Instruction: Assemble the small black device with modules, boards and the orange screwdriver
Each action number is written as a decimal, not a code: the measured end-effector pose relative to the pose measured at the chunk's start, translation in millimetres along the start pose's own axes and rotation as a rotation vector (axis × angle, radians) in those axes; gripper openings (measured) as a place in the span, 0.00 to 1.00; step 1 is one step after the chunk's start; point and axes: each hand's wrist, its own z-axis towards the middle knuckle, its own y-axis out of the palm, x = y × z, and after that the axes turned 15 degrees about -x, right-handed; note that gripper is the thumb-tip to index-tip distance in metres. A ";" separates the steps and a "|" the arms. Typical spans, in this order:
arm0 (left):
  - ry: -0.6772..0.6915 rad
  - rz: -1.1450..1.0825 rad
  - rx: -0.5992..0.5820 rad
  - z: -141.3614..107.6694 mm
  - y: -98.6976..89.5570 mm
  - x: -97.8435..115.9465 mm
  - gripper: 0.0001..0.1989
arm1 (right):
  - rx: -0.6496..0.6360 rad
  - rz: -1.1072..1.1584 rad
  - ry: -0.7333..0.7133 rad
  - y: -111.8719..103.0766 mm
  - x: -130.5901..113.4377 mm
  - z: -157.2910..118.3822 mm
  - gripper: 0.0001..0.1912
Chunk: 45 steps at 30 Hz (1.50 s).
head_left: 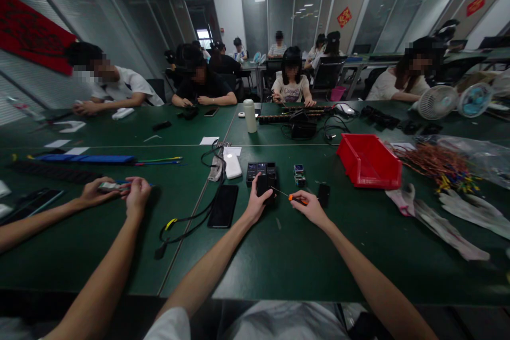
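Note:
My left hand (258, 203) is closed round a small black device (263, 185) at the near edge of a black box with compartments (255, 168). In my right hand (311, 208) is an orange-handled screwdriver (298, 200), its thin shaft pointing left to the device. Whether the tip touches it is too small to tell. Small electronic modules (299, 174) lie right of the box, and a flat black piece (323, 195) lies beside my right hand. A black phone (223, 206) rests left of my left hand.
The green table (303, 265) bears a red bin (368, 162), gloves (442, 223) and copper wires (442, 162) at right. A black cable (187, 219), white power bank (232, 166) and bottle (249, 116) stand or lie left and ahead. Another person's hands (119, 191) work at left; several people sit beyond.

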 end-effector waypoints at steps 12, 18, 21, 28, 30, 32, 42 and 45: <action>-0.001 0.061 -0.015 -0.9 1.4 -0.2 0.41 | -0.002 -0.020 0.011 -0.1 -3.9 -1.1 0.14; 0.001 0.052 -0.028 -1.3 1.2 0.0 0.40 | -0.002 -0.023 0.014 0.2 -4.6 -1.1 0.14; -0.008 0.045 -0.022 -1.6 1.4 0.3 0.41 | -0.001 -0.009 0.022 0.7 -3.5 -1.0 0.14; 0.003 0.042 -0.013 -1.5 3.2 0.7 0.41 | 0.011 -0.054 0.023 -1.1 0.3 -1.2 0.14; 0.005 0.047 -0.012 -1.6 3.7 1.1 0.41 | 0.010 -0.074 0.027 -2.2 0.6 -1.4 0.15; 0.002 0.052 -0.009 -2.0 4.0 1.5 0.42 | 0.008 -0.089 0.030 -3.0 1.0 -1.6 0.15; 0.025 0.222 0.017 -2.4 5.0 0.6 0.40 | 0.037 -0.256 -0.055 -12.7 -9.9 -4.0 0.13; 0.030 0.288 0.025 -2.4 5.2 -0.5 0.40 | 0.046 -0.313 -0.081 -16.3 -15.9 -6.1 0.14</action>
